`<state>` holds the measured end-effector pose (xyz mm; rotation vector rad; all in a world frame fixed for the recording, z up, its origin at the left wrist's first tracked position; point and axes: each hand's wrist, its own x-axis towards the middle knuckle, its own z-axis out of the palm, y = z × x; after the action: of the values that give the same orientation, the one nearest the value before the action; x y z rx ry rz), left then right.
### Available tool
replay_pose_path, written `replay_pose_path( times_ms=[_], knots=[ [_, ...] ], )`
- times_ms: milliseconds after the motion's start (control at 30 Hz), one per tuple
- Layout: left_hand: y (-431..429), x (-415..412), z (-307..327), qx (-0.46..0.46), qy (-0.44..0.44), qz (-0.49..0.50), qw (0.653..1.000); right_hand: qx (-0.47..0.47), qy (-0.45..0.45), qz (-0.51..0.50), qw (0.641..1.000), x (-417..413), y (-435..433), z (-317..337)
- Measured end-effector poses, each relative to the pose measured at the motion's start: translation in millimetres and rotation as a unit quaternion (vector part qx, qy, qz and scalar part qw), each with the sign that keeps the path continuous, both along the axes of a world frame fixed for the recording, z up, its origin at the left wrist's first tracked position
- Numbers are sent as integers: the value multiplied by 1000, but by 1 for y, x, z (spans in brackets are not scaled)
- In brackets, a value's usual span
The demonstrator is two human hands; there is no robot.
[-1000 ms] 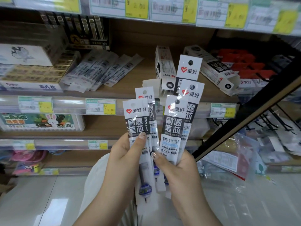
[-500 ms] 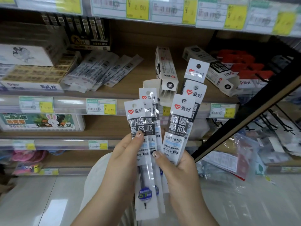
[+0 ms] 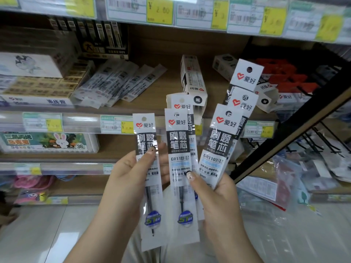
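I hold several long clear packets of pen refills, each with a white header and a black label. My left hand [image 3: 131, 179] pinches one packet [image 3: 147, 168] with its thumb across the black label. My right hand [image 3: 218, 198] grips a fan of several packets [image 3: 218, 141], its thumb pressed on the front middle packet [image 3: 179, 160]. The left packet stands apart from the fan, a narrow gap between them. Both hands are held up in front of a shop shelf.
A wooden shelf [image 3: 161, 103] behind holds more refill packets [image 3: 117, 82], a white refill box [image 3: 191, 80] and flat boxes [image 3: 38, 80]. Price labels [image 3: 159, 10] line the shelf edges. A black rack bar [image 3: 296, 128] slants at right over bagged goods. Pale floor lies below.
My left hand has drawn its one packet leftward, away from the bunch. The fan in my right hand has spread and tilted to the right.
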<state>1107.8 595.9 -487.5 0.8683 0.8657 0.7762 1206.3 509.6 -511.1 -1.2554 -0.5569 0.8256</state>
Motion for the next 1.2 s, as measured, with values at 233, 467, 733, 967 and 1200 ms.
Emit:
replay_pose_path(
  times_ms=[233,467,733,967,1200],
  knots=[
    [-7,4,2,27,3,-10,1000,-5,-14,13,1000,3,3,4],
    [-19,10,4,-27,-50,1,998,-6,-29,10,1000,-2,5,-1],
    [-21,12,4,-1,-53,-8,999,33,-4,9,999,-5,3,0],
    [-14,7,5,-32,-63,12,997,21,9,-55,998,-1,4,-4],
    [-10,7,6,-7,-61,33,998,1,17,21,1000,2,3,-1]
  ],
)
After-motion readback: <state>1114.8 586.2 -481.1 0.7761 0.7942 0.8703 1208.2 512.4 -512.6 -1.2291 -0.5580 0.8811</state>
